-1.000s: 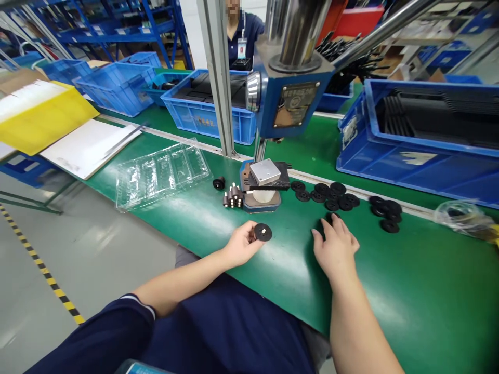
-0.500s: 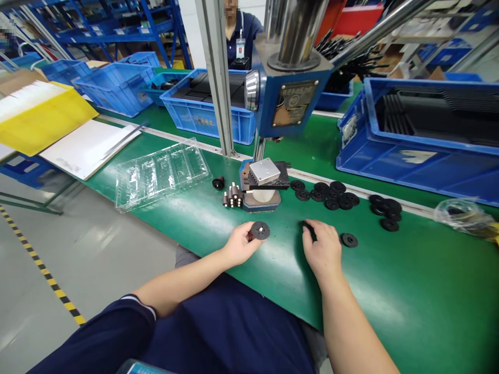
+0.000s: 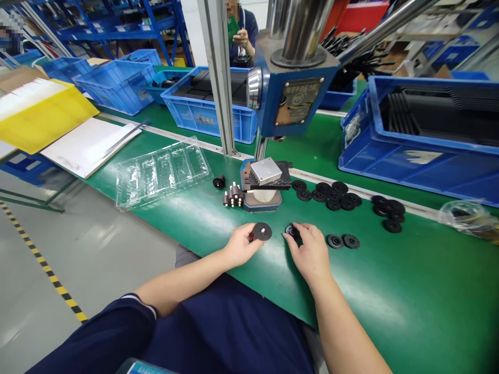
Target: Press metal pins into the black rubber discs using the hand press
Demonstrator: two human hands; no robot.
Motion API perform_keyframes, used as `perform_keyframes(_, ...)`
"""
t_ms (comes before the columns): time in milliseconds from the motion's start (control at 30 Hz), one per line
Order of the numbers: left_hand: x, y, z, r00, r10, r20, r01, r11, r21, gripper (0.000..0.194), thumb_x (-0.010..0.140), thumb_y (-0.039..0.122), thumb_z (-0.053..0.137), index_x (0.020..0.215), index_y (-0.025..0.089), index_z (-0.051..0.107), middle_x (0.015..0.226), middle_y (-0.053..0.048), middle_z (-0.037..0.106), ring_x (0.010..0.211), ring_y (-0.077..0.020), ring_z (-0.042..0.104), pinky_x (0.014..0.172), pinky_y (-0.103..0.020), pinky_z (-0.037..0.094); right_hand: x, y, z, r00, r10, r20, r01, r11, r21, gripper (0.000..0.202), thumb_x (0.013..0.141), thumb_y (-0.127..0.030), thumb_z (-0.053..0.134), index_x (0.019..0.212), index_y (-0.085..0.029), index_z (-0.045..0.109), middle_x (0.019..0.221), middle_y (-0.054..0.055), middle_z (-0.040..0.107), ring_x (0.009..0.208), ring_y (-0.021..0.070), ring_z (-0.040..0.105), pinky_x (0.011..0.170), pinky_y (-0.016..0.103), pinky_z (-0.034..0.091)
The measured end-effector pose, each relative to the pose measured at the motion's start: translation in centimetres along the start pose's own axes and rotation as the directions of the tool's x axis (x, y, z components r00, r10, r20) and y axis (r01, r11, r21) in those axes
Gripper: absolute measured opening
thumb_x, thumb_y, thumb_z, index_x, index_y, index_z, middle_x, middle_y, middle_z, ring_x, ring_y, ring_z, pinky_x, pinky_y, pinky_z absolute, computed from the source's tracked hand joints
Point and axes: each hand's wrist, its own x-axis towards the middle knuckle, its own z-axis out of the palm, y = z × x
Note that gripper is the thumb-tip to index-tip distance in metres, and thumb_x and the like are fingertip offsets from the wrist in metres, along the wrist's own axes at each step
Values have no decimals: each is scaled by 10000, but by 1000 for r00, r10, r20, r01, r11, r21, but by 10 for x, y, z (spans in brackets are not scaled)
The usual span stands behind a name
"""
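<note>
Between the fingers of my left hand [image 3: 240,246] is a black disc [image 3: 262,231] with a white pin at its centre, its flat face turned up. My right hand [image 3: 311,251] pinches a smaller-looking black ring-shaped disc [image 3: 290,230] by its edge, just right of the first one. Two loose black discs [image 3: 335,241] lie on the green bench to the right of that hand. Beyond my hands stands a blue press [image 3: 296,98], with a metal block [image 3: 265,170] on a black ribbed plate over its base. Dark cylinders with white pins [image 3: 233,196] cluster left of the base.
Several black discs [image 3: 339,196] lie right of the press base. A clear plastic tray [image 3: 163,174] rests at left. Blue bins [image 3: 421,166] line the back of the green bench [image 3: 390,296]. A co-worker [image 3: 244,39] is behind the press.
My right hand has moved left, closer to my left hand, with a black disc in its fingers. A second loose disc now shows beside the one at right. The co-worker's hand has come up.
</note>
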Motion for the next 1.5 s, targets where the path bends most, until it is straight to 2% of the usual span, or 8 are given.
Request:
perform_keyframes(267,0,0,1,1000,-15,3,15,1000,25,125,798,228,673,869,127,650,744,-31,633,658,-121,578,618,-239,491,-1,3,-1,998,40,-40,-43,997,-63,531,857,-536,592,1171,-109,626,1047,142,595,967,268,528,862,427,475)
perform_keyframes(400,-1,2,1,999,33,-12,-32,998,61,123,808,246,676,850,132,656,752,-33,630,660,-123,571,619,-241,482,-2,5,-3,997,63,-33,-65,995,-79,465,852,-530,599,1076,-128,669,969,128,600,915,261,536,823,428,481)
perform_keyframes(567,0,9,-1,989,146,-12,-142,973,181,97,821,238,666,784,149,673,748,-40,640,700,-145,587,660,-259,484,-1,-19,-11,987,101,-128,-79,983,166,362,840,-443,662,1074,-167,647,974,81,617,836,194,570,800,373,502)
perform_keyframes(700,1,9,-1,981,194,-17,-185,955,230,114,786,141,664,894,155,697,851,-59,697,802,-177,639,749,-290,512,1,-54,-21,993,-36,-114,76,930,359,372,837,-301,690,1178,-189,591,1040,75,612,901,182,582,831,350,503)
perform_keyframes(833,0,3,-2,981,196,-1,-188,943,274,302,728,52,653,1010,154,693,941,-70,737,854,-196,676,819,-328,535,0,-70,-22,982,-164,-94,187,919,347,411,835,-289,693,1214,-198,564,1060,88,597,955,217,567,855,398,481)
perform_keyframes(1000,-1,3,-2,980,197,40,-201,948,247,392,743,40,636,1105,185,673,1053,-69,742,957,-209,694,888,-356,544,-2,-68,-21,978,-199,-68,210,926,312,379,859,-311,662,1208,-203,559,1054,92,597,939,223,559,809,399,457)
perform_keyframes(1233,0,7,0,968,244,55,-250,932,262,273,824,145,644,1092,175,691,1056,-88,742,974,-214,701,901,-357,556,-3,-66,-23,981,-186,-58,195,924,328,353,873,-308,651,1188,-181,556,1025,92,603,920,212,551,780,376,445)
perform_keyframes(1500,1,3,-2,963,254,87,-268,923,276,296,812,78,614,1079,176,697,1049,-82,745,966,-211,708,890,-357,569,-6,-65,-23,981,-190,-49,195,916,351,337,878,-312,654,1168,-170,557,1007,89,618,904,210,547,769,374,442)
